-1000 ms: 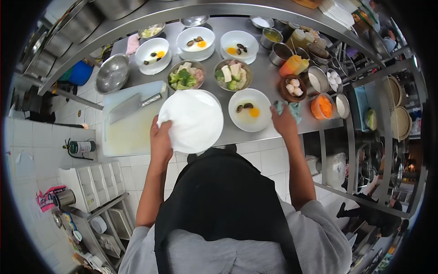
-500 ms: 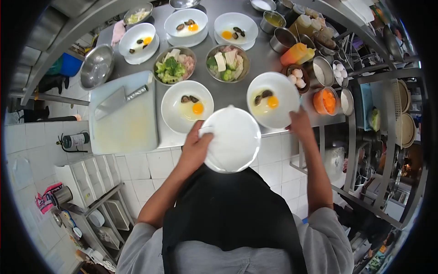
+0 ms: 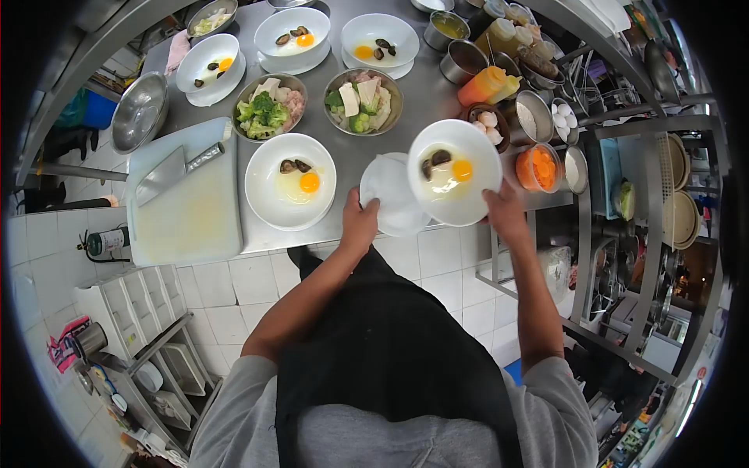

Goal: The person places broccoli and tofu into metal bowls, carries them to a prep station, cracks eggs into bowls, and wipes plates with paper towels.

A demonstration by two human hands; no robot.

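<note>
My left hand (image 3: pixel 360 221) grips the left edge of a white plate (image 3: pixel 382 186) near the counter's front edge. My right hand (image 3: pixel 504 209) pinches the lower right rim of a white bowl (image 3: pixel 451 195) holding egg and dark mushroom pieces; the bowl is tilted and overlaps the plate's right part. To the left sits another white bowl (image 3: pixel 269 199) with egg and mushrooms. Behind are two metal bowls, one with broccoli and pale meat (image 3: pixel 265 109), the other with broccoli and white pieces (image 3: pixel 365 100).
A cleaver (image 3: pixel 162 176) lies on the cutting board (image 3: pixel 187 230) at left. An empty metal bowl (image 3: pixel 140 113) stands behind it. Three white bowls on plates line the back. Sauce bottles (image 3: pixel 482 84), a tub of orange food (image 3: pixel 537 168) and metal containers crowd the right.
The plate has moved from in front of my body onto the counter area at right. My right hand has raised and tilted the bowl over it. The view has shifted slightly.
</note>
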